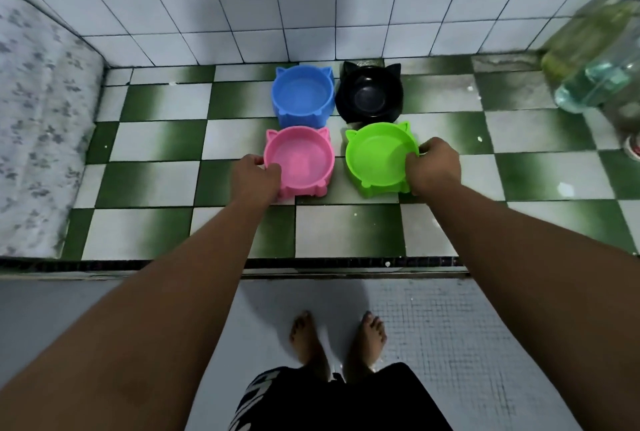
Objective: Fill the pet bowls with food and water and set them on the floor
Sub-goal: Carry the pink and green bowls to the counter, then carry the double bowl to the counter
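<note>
Two one-sided rim grips: left hand [254, 182] fingers [272, 170] pinch pink bowl [303, 158], right hand [434, 167] fingers [414, 161] pinch green bowl [375, 156]; lifting may tilt, spill

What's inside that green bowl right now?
Inside the green bowl only its smooth green bottom shows, no food pieces. Clear water cannot be ruled out from this view. The right hand grips its rim and covers that edge of the inside.
</note>
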Available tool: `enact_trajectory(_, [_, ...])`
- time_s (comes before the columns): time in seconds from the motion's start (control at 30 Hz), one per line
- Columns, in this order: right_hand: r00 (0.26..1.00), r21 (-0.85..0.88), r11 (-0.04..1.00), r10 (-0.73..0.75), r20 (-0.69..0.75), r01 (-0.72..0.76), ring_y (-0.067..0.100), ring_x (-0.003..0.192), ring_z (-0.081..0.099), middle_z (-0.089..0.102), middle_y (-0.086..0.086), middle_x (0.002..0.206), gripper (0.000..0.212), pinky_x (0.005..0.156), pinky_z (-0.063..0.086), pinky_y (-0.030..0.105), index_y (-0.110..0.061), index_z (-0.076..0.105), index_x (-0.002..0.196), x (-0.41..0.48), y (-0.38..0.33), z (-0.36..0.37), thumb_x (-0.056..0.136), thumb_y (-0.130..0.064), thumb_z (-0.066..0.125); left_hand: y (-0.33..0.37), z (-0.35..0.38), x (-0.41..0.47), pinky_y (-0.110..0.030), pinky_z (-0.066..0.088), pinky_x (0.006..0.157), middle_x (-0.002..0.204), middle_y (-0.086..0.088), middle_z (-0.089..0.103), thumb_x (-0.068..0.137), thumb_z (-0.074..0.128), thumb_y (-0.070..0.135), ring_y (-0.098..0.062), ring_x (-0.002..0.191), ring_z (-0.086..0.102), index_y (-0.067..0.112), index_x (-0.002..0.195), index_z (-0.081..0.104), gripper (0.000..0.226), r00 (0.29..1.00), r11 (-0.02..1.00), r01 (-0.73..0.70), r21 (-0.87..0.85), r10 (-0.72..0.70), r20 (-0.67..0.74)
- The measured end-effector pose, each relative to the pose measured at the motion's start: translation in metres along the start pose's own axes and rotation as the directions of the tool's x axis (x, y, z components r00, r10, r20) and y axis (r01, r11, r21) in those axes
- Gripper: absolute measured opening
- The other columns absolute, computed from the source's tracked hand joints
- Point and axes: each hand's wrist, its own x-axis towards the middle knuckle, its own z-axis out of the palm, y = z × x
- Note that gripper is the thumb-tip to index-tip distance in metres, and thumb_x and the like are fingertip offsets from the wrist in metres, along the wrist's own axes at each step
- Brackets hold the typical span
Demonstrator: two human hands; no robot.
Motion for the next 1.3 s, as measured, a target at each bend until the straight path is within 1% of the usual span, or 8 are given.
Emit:
enact_trajectory(0.13, [1.000, -0.023, 1.000, -0.008, -0.016, 0.007, 0.038, 0.103, 0.064, 0.068, 0.018, 0.111, 0.030, 0.082, 0.049, 0.035, -0.006, 0.066, 0.109, 0.004, 0.001, 0.001, 0.087, -0.024, 0.059, 0.003, -0.001, 0.001, -0.044, 0.065, 0.069, 0.098, -0.007, 0.068, 0.096, 0.061, 0.019, -0.025, 0.072, 0.073, 0.004, 0.123, 0.065, 0.031, 0.998, 0.992, -0.046, 0.121, 0.052, -0.043])
enact_trajectory(0.4, [1.000, -0.042, 0.999, -0.010, -0.014, 0.010, 0.039, 0.103, 0.064, 0.070, 0.021, 0.105, 0.026, 0.084, 0.051, 0.037, -0.001, 0.068, 0.102, 0.001, 0.005, 0.001, 0.085, -0.020, 0.063, 0.005, -0.002, 0.006, -0.042, 0.064, 0.070, 0.091, -0.011, 0.074, 0.091, 0.060, 0.017, -0.029, 0.075, 0.072, 0.005, 0.109, 0.073, 0.025, 0.998, 0.970, -0.056, 0.235, 0.065, -0.028])
enact_trajectory(0.57, [1.000, 0.004, 1.000, -0.023, 0.014, 0.023, 0.039, 0.108, 0.064, 0.070, 0.021, 0.109, 0.043, 0.090, 0.051, 0.039, 0.000, 0.068, 0.105, 0.001, 0.008, -0.002, 0.086, -0.039, 0.071, 0.010, -0.005, 0.003, -0.028, 0.047, 0.052, 0.092, -0.006, 0.070, 0.093, 0.060, 0.023, -0.018, 0.070, 0.065, 0.006, 0.112, 0.069, 0.027, 0.999, 0.965, -0.027, 0.261, 0.018, 0.038])
enact_trajectory(0.7, [0.997, 0.097, 0.995, 0.014, -0.070, -0.007, 0.038, 0.114, 0.060, 0.063, 0.021, 0.120, 0.069, 0.094, 0.047, 0.038, 0.000, 0.060, 0.118, 0.000, -0.006, -0.012, 0.084, -0.059, 0.066, 0.020, -0.016, -0.004, -0.025, 0.038, 0.056, 0.113, -0.008, 0.066, 0.096, 0.063, 0.033, -0.018, 0.080, 0.058, 0.005, 0.126, 0.059, 0.041, 0.996, 0.951, -0.078, 0.300, 0.085, -0.010])
enact_trajectory(0.8, [0.981, 0.107, 0.981, -0.150, -0.121, 0.164, 0.038, 0.111, 0.059, 0.062, 0.021, 0.118, 0.069, 0.093, 0.047, 0.039, 0.001, 0.058, 0.118, 0.000, -0.022, -0.012, 0.084, -0.059, 0.067, 0.026, -0.021, -0.009, -0.030, 0.047, 0.074, 0.133, -0.013, 0.062, 0.095, 0.065, 0.035, -0.026, 0.104, 0.064, 0.006, 0.139, 0.051, 0.054, 0.985, 0.945, -0.147, 0.292, 0.167, -0.042])
enact_trajectory(1.0, [0.886, 0.127, 0.879, -0.464, 0.009, 0.459, 0.030, 0.115, 0.054, 0.057, 0.016, 0.122, 0.060, 0.096, 0.042, 0.033, -0.003, 0.057, 0.122, -0.030, -0.056, 0.007, 0.086, -0.049, 0.070, 0.015, -0.037, -0.025, -0.039, 0.044, 0.103, 0.151, -0.015, 0.046, 0.095, 0.068, 0.038, -0.030, 0.132, 0.053, 0.014, 0.153, 0.038, 0.069, 0.971, 0.943, -0.237, 0.233, 0.236, 0.033])
enact_trajectory(1.2, [0.713, 0.132, 0.740, -0.671, 0.203, 0.660, 0.031, 0.112, 0.055, 0.056, 0.015, 0.123, 0.063, 0.096, 0.047, 0.042, -0.005, 0.051, 0.129, -0.084, -0.095, 0.038, 0.084, -0.041, 0.075, -0.030, -0.090, -0.048, -0.032, 0.035, 0.112, 0.152, -0.012, 0.047, 0.095, 0.067, 0.044, -0.025, 0.140, 0.045, 0.016, 0.153, 0.041, 0.069, 0.968, 0.953, -0.236, 0.188, 0.248, -0.044])
enact_trajectory(1.3, [0.630, 0.125, 0.674, -0.730, 0.266, 0.728, 0.029, 0.115, 0.056, 0.056, 0.012, 0.127, 0.065, 0.100, 0.045, 0.038, -0.008, 0.048, 0.133, -0.129, -0.122, 0.060, 0.084, -0.043, 0.075, -0.067, -0.129, -0.065, -0.036, 0.040, 0.111, 0.148, -0.012, 0.049, 0.094, 0.067, 0.043, -0.026, 0.135, 0.050, 0.019, 0.150, 0.044, 0.066, 0.971, 0.972, -0.201, 0.121, 0.214, -0.108])
